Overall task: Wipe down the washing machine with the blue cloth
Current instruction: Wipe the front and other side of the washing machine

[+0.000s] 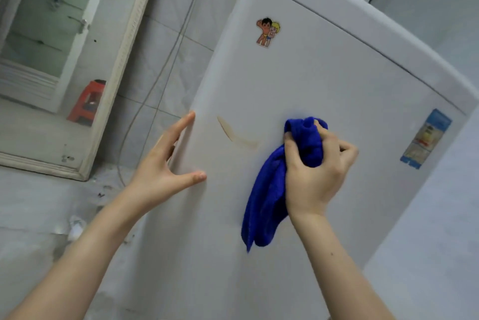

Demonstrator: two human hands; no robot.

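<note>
The white washing machine (324,86) fills the middle and right of the head view, its front panel tilted in the frame. My right hand (316,172) grips the bunched blue cloth (267,203) and holds it against the panel; the cloth's loose end hangs down below my wrist. A brownish curved smear (233,134) marks the panel just left of the cloth. My left hand (166,161) rests with straight fingers on the machine's left edge, thumb on the front panel.
A cartoon sticker (267,31) sits high on the panel and a blue label (425,138) near its right edge. A cable (155,81) hangs along the tiled wall at left. A framed mirror (64,60) leans there, reflecting a red stool (89,104).
</note>
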